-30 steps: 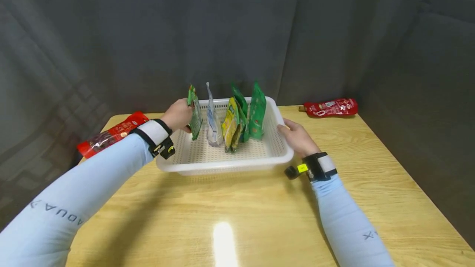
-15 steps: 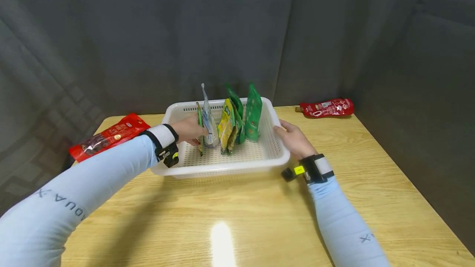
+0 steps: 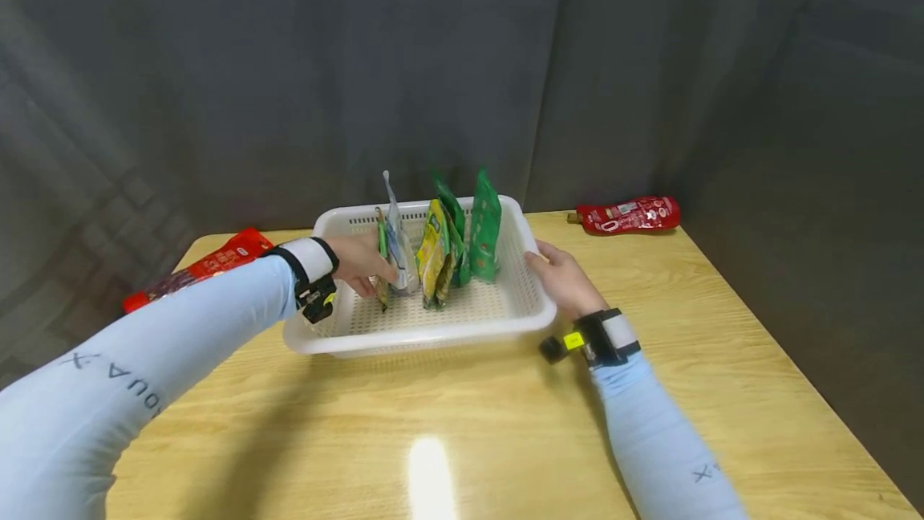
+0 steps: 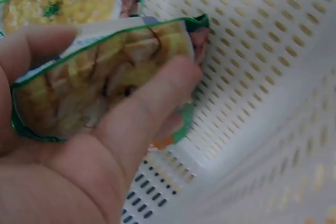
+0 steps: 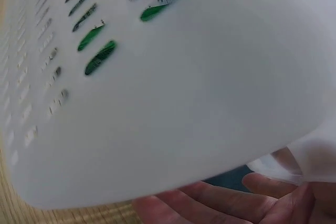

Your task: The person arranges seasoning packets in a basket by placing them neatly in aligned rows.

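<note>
Left hand (image 3: 361, 267) reaches into a white perforated basket (image 3: 426, 333) and grips a small green-edged snack pouch (image 3: 380, 255), fingers curled round it; in the left wrist view the thumb and fingers (image 4: 152, 103) wrap the pouch (image 4: 100, 85), w/ a food photo on its face, just above the basket's slotted floor (image 4: 262, 77). Pouch stands upright at the left end of a row of packets, touching or just beside a clear-and-white pouch (image 3: 395, 243). Next along: a yellow packet (image 3: 430, 251), then two green packets, the rightmost green packet (image 3: 485, 225) tallest.

Right hand (image 3: 559, 279) rests against the basket's right outer wall, fingers at the rim; right wrist view shows fingertips (image 5: 210, 203) under the basket wall (image 5: 184, 103), lightly curled. Can't tell how firmly it holds.

Basket sits mid-table on a light wooden table (image 3: 462, 424). Red packet (image 3: 202, 271) lies at the table's left edge, partly behind the left sleeve. Red spouted pouch (image 3: 626, 215) lies flat at the far right corner, well apart from the basket. Grey curtain (image 3: 462, 62) behind.
</note>
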`<state>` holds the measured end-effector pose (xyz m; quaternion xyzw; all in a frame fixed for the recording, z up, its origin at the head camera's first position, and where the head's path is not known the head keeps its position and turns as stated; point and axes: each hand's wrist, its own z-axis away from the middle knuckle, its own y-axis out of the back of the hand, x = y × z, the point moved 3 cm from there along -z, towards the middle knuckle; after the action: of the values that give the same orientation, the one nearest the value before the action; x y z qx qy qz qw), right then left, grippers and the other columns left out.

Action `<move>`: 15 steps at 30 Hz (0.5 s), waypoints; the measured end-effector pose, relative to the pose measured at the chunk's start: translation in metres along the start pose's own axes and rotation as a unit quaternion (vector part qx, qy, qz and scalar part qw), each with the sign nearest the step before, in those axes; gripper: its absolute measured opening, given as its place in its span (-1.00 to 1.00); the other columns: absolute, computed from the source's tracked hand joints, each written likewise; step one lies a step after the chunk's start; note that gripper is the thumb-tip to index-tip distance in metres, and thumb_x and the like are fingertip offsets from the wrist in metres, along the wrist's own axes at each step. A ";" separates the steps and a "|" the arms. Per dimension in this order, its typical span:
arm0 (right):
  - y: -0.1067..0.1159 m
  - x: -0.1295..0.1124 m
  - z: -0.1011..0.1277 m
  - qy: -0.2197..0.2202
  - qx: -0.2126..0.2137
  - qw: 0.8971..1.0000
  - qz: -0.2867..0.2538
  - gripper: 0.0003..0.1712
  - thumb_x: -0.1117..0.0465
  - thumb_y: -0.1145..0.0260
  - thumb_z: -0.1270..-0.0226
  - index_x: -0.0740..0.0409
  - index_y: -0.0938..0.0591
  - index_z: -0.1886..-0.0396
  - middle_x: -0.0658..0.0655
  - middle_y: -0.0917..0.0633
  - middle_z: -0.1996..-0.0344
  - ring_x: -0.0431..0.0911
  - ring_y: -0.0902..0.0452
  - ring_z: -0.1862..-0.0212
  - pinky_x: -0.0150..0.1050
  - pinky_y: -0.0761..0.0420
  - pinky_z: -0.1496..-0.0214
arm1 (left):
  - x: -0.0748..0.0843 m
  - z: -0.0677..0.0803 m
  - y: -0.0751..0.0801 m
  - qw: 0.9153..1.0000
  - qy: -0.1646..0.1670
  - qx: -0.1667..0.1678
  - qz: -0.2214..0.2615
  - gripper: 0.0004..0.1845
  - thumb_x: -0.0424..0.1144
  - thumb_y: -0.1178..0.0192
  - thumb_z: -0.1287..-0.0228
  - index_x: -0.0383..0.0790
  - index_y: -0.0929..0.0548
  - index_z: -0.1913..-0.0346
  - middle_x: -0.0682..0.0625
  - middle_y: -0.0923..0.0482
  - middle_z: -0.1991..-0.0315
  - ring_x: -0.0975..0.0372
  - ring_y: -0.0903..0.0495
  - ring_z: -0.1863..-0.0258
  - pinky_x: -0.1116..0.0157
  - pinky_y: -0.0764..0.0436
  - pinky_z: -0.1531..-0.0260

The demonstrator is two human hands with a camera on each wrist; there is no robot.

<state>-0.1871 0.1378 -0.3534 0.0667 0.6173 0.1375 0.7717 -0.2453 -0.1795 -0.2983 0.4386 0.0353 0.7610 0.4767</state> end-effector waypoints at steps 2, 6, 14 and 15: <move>-0.002 0.002 0.001 -0.004 0.002 1.000 0.004 -0.29 -0.11 -0.02 -0.57 -0.04 -0.13 -0.59 0.27 -0.47 -0.30 0.12 -0.55 -0.12 -0.04 -0.66 0.00 | -0.004 0.001 -0.001 1.000 0.005 -0.007 0.003 0.16 -0.30 -0.19 -0.39 -0.17 0.66 -0.48 -0.45 0.24 -0.51 -0.24 -0.61 0.07 -0.03 -0.63 0.03; -0.004 0.003 0.006 0.003 0.004 1.000 -0.004 -0.30 -0.08 -0.03 -0.57 0.00 -0.14 -0.58 0.29 -0.50 -0.26 0.13 -0.58 -0.08 -0.05 -0.68 0.04 | -0.008 0.003 -0.005 1.000 0.018 -0.019 -0.014 0.14 -0.26 -0.16 -0.42 -0.33 0.69 -0.44 -0.44 0.32 -0.52 -0.25 -0.54 -0.05 -0.03 -0.56 -0.10; -0.004 0.005 0.014 0.008 0.004 1.000 0.001 -0.29 -0.07 -0.04 -0.57 0.02 -0.14 -0.58 0.33 -0.52 -0.23 0.12 -0.61 -0.04 -0.08 -0.69 0.09 | -0.018 0.000 -0.010 0.999 0.001 -0.047 -0.002 -0.11 -0.44 -0.23 -0.29 -0.42 0.15 -0.48 -0.48 -0.28 -0.27 -0.11 -0.57 0.02 0.01 -0.56 -0.09; -0.004 0.005 0.014 0.008 0.002 1.000 0.006 -0.28 -0.08 -0.04 -0.56 0.02 -0.13 -0.58 0.33 -0.52 -0.24 0.11 -0.61 -0.04 -0.09 -0.69 0.09 | -0.019 0.000 -0.011 0.999 -0.006 -0.051 0.010 -0.10 -0.51 -0.22 -0.26 -0.40 0.15 -0.47 -0.47 -0.29 -0.25 -0.09 -0.57 0.05 0.03 -0.58 -0.06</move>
<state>-0.1716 0.1367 -0.3557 0.0708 0.6231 0.1410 0.7661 -0.2351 -0.1878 -0.3156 0.4185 -0.0109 0.7641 0.4907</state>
